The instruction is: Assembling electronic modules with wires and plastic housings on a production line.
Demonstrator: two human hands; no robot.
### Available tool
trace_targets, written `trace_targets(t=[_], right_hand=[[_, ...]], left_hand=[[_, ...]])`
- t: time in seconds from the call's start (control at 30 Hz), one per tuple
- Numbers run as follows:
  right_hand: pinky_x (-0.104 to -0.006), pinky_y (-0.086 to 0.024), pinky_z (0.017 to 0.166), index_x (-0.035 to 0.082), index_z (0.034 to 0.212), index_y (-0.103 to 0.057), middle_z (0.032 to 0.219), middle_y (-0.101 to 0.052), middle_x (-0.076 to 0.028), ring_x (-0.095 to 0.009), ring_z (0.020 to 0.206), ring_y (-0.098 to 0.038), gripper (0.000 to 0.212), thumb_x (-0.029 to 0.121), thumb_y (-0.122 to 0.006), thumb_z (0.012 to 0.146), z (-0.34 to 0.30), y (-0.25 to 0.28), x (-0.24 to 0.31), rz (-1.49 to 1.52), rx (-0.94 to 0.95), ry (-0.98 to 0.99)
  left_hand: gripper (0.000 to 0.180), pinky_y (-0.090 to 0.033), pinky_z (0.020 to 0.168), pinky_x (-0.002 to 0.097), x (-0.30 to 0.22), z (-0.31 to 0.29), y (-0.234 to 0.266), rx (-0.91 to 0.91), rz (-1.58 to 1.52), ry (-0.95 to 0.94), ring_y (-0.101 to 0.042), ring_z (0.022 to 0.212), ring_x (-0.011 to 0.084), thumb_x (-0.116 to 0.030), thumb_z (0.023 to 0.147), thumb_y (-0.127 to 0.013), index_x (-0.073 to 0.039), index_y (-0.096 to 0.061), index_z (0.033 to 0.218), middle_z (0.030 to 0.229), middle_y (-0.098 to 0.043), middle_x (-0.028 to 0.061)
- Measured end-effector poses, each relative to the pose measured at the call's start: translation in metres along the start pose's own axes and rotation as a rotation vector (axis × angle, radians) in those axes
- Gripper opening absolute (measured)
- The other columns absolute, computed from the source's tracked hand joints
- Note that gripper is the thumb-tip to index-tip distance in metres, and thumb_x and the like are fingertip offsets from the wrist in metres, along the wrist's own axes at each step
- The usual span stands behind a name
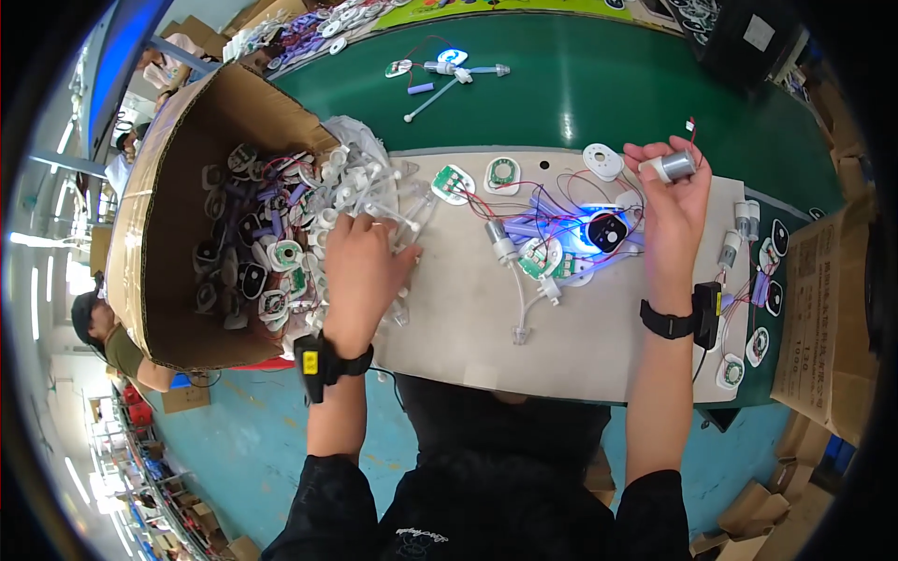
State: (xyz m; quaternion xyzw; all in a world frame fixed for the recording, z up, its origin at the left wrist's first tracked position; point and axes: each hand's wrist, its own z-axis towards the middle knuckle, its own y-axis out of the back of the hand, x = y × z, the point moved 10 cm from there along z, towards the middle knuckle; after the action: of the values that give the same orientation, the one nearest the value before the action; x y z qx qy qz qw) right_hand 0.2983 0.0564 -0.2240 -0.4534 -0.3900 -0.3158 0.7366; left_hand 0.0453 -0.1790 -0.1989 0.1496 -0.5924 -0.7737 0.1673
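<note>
My right hand [675, 215] is raised over the board's right side, its fingers closed around a small pump motor [677, 166] with a silver body and a white end. A thin red lead with a white plug [690, 124] rises from that motor. At the left, my left hand [363, 271] touches a heap of clear plastic tube fittings [360, 182]. Its thumb stands apart from its bent fingers, and nothing shows in its grasp. Between my hands lies a wired cluster with a lit blue lamp, a black oval panel [606, 231], green circuit boards [540, 259] and another pump motor [500, 241].
A cardboard box [140, 271] lies open at the left, filled with wired parts. The beige board [440, 337] rests on a green table [561, 103]. Another lit assembly [453, 58] lies farther back. More motors [745, 220] and boards are at the right, near a cardboard carton [823, 327].
</note>
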Motion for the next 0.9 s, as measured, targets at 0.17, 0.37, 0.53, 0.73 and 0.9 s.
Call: trace_targets(t=[0.17,0.37,0.53,0.73,0.9], right_hand=[[-0.0405,-0.046,0.107,-0.004,0.136,-0.037,0.117,-0.057,-0.015,-0.03,0.115,-0.061,0.046,-0.003,-0.057,0.094,0.001,0.004,-0.005,-0.028,0.032,0.018],[-0.04,-0.047,0.107,-0.004,0.136,-0.038,0.118,-0.058,-0.015,-0.029,0.114,-0.061,0.046,-0.002,-0.057,0.095,-0.001,0.001,0.002,-0.059,0.02,0.012],[-0.0399,-0.047,0.107,-0.005,0.137,-0.037,0.118,-0.058,-0.017,-0.031,0.116,-0.061,0.048,0.0,-0.059,0.095,0.002,0.001,-0.001,-0.053,-0.003,-0.009],[-0.0391,-0.048,0.106,-0.004,0.134,-0.036,0.12,-0.058,-0.02,-0.033,0.118,-0.061,0.045,0.001,-0.061,0.097,0.007,0.016,-0.006,-0.07,-0.061,0.019],[-0.0361,-0.054,0.097,0.0,0.132,-0.037,0.111,-0.059,-0.014,-0.029,0.109,-0.065,0.045,0.006,-0.065,0.097,0.009,0.022,-0.007,-0.076,-0.062,0.023]], left_hand=[[0.035,-0.044,0.088,0.0418,-0.006,-0.009,-0.023,0.196,0.152,-0.022,-0.057,0.104,0.0303,-0.033,0.076,-0.078,-0.007,-0.077,0.099,0.102,-0.068,0.0102],[0.033,-0.046,0.09,0.0416,0.001,-0.021,-0.003,0.032,0.011,0.008,-0.058,0.108,0.031,-0.026,0.074,-0.081,-0.007,-0.076,0.1,0.111,-0.067,0.0096],[0.03,-0.05,0.092,0.0362,0.038,-0.022,0.031,-0.024,-0.455,0.249,-0.063,0.11,0.0257,-0.017,0.083,-0.077,-0.003,-0.071,0.109,0.117,-0.07,0.0093],[0.043,-0.048,0.1,0.0287,0.029,0.015,0.049,-0.279,-1.377,0.359,-0.065,0.112,0.017,-0.008,0.093,-0.07,0.002,-0.056,0.132,0.12,-0.067,0.0119],[0.041,-0.054,0.082,0.0284,-0.019,0.069,0.04,-0.05,-2.062,0.162,-0.063,0.091,0.0145,-0.018,0.103,-0.058,-0.003,-0.05,0.141,0.109,-0.066,0.0073]])
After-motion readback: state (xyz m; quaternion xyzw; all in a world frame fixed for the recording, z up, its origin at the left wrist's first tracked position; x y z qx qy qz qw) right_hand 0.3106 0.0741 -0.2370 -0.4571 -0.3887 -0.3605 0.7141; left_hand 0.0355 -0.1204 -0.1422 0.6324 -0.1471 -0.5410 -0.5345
